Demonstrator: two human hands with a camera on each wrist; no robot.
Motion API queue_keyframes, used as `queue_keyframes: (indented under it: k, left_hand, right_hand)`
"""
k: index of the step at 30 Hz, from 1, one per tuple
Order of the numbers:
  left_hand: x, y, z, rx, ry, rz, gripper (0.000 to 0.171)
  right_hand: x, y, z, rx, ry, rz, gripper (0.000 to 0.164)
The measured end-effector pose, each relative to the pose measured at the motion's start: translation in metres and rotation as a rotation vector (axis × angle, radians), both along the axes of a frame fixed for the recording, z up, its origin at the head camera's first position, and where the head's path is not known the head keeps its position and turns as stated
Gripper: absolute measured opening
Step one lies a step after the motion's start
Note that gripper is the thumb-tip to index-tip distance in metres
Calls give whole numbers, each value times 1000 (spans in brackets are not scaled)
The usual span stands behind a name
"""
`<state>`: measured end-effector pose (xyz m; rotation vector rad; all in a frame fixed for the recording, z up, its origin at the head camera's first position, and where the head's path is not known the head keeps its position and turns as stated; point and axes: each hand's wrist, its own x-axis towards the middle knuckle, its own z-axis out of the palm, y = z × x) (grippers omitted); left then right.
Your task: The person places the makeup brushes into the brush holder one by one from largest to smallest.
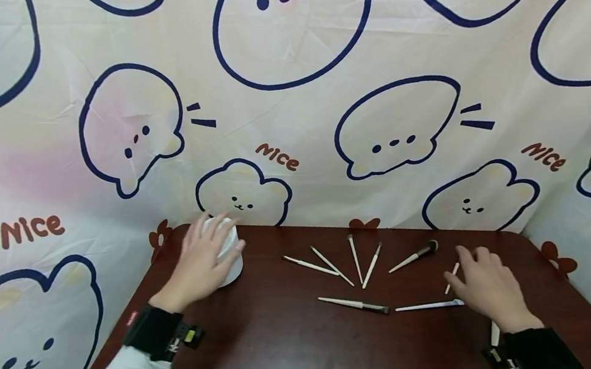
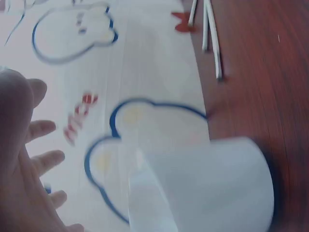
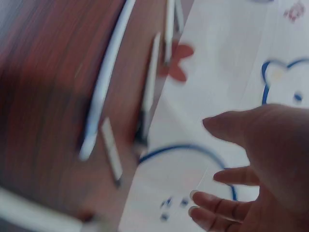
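My left hand (image 1: 203, 266) is above a white cup (image 1: 236, 270) at the table's back left, fingers spread and overlapping it in the head view. The left wrist view shows the cup (image 2: 217, 188) standing apart from the fingers. On the right, my right hand (image 1: 487, 284) hovers over the table with loosely bent fingers, holding nothing. Close to its fingertips lie a short brush (image 1: 453, 278) and a long white brush (image 1: 427, 306). Another brush (image 1: 494, 333) is partly hidden by the right wrist. A makeup brush with a fluffy dark head (image 1: 415, 256) lies farther left.
Several thin brushes (image 1: 333, 266) lie fanned out in the middle of the dark wooden table (image 1: 294, 357). A larger makeup brush (image 1: 351, 304) lies in front of them. A cartoon-printed cloth (image 1: 299, 122) hangs right behind the table's back edge.
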<state>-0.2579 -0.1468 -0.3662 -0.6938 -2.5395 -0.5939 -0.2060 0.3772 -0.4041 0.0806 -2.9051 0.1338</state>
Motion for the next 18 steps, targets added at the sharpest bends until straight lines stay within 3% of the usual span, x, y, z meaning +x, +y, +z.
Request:
queue_keyframes:
  k: [5, 9, 13, 18]
  left_hand:
    - [-5, -45, -1, 154, -88, 16, 57]
    - [-9, -70, -8, 246, -207, 54, 63]
    - [-14, -81, -15, 263, -344, 104, 70]
    - [-23, -85, -29, 300, -475, 118, 73]
  right_hand:
    - [4, 44, -5, -117, -204, -154, 70]
    - [4, 69, -10, -190, -374, -229, 75]
    - [0, 82, -17, -219, -470, -279, 74]
    - [-4, 86, -27, -261, -521, -314, 63]
